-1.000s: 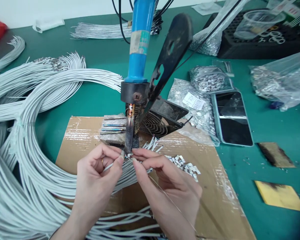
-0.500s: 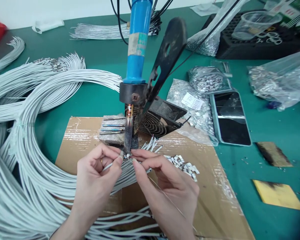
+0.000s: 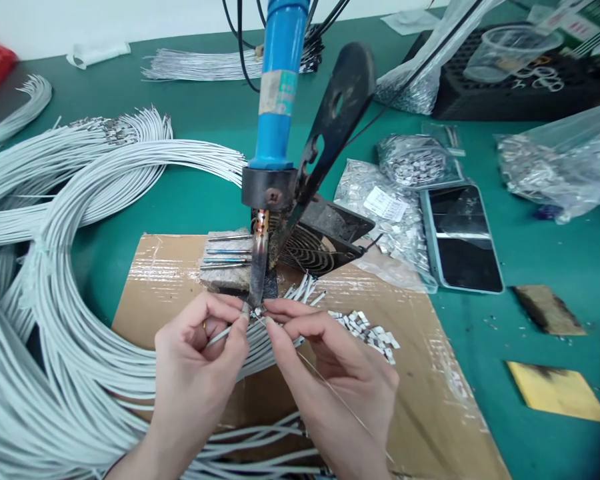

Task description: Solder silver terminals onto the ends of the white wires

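My left hand [image 3: 200, 353] pinches a thin white wire [image 3: 219, 334] and holds its end up to the tip of a soldering iron [image 3: 259, 267]. The iron has a blue handle [image 3: 279, 87] and stands nose-down in a black stand [image 3: 325, 233]. My right hand [image 3: 330, 367] pinches a fine strand of solder wire [image 3: 330, 390] and brings it to the same tip. A small metal terminal [image 3: 257, 311] sits at the point where both fingertips meet. Both hands hover over a taped cardboard sheet [image 3: 170, 273].
Large coils of white wires [image 3: 65, 267] fill the left. Loose metal terminals [image 3: 370, 330] lie on the cardboard at right. Bags of terminals [image 3: 385, 200], a phone [image 3: 460, 237], a black tray [image 3: 510, 87], a plastic cup [image 3: 505, 47] and two scorched pads [image 3: 555, 390] lie on the green table.
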Demonstrator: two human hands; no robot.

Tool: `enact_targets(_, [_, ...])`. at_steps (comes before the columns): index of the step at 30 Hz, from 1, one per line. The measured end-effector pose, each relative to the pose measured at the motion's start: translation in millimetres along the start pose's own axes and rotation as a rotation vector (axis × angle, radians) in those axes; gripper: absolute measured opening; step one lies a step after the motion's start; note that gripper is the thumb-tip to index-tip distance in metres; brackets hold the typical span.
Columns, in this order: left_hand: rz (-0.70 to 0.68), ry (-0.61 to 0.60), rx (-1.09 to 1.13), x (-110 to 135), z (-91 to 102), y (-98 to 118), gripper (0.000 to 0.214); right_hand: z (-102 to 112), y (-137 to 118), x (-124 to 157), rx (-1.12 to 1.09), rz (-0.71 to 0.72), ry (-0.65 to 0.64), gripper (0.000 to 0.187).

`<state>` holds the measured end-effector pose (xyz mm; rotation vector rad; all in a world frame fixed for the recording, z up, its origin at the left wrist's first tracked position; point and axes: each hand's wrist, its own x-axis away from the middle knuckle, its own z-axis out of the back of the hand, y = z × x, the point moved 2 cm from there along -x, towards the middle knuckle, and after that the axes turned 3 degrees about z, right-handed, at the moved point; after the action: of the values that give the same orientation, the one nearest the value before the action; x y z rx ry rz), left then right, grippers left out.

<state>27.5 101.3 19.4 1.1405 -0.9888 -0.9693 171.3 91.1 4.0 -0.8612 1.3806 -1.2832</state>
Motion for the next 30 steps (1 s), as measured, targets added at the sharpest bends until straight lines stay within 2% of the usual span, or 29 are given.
enact_targets(4, [-0.027, -0.056, -0.057, 0, 3.0, -2, 0.016, 0, -1, -1, -0.001, 0.003, -0.002, 0.021])
enact_targets(11, [0.048, 0.066, 0.009, 3, -3.0, 5, 0.014, 0, 0, 0, -0.005, -0.003, -0.008, 0.021])
enact_targets(16, [0.056, 0.003, 0.002, 3, -4.7, 3, 0.014, 1, -2, 0, -0.021, -0.055, -0.01, 0.022])
enact_targets(18, [0.086, -0.05, -0.027, 9, -4.1, -1, 0.014, 10, -2, -2, -0.029, -0.101, 0.062, 0.016])
enact_targets(19, [0.098, -0.079, -0.06, 15, -3.2, -3, 0.014, 19, -2, -4, -0.03, -0.122, 0.136, 0.013])
enact_targets(20, [0.102, -0.191, -0.116, 21, -3.2, -5, 0.014, 31, -2, -5, -0.046, -0.129, 0.219, 0.011])
enact_targets(22, [0.064, -0.288, -0.233, 34, 1.9, -9, 0.018, 61, 0, -7, -0.123, -0.131, 0.377, 0.02])
enact_targets(23, [0.006, -0.371, -0.291, 40, 5.2, -10, 0.018, 78, 3, -7, -0.213, -0.13, 0.406, 0.027])
enact_targets(25, [-0.203, -0.564, -0.423, 52, 14.5, -14, 0.017, 113, 12, -6, -0.244, -0.226, 0.5, 0.051])
enact_targets(26, [-0.308, -0.59, -0.471, 58, 21.6, -17, 0.017, 130, 17, -4, -0.184, -0.259, 0.526, 0.055])
enact_targets(27, [-0.356, -0.569, -0.507, 62, 29.9, -22, 0.019, 145, 23, -3, -0.093, -0.286, 0.529, 0.056])
enact_targets(28, [-0.372, -0.561, -0.53, 66, 38.1, -28, 0.021, 159, 28, 0, 0.026, -0.286, 0.548, 0.056])
enact_targets(30, [-0.402, -0.473, -0.513, 71, 54.1, -40, 0.021, 185, 37, 5, 0.176, -0.257, 0.634, 0.054])
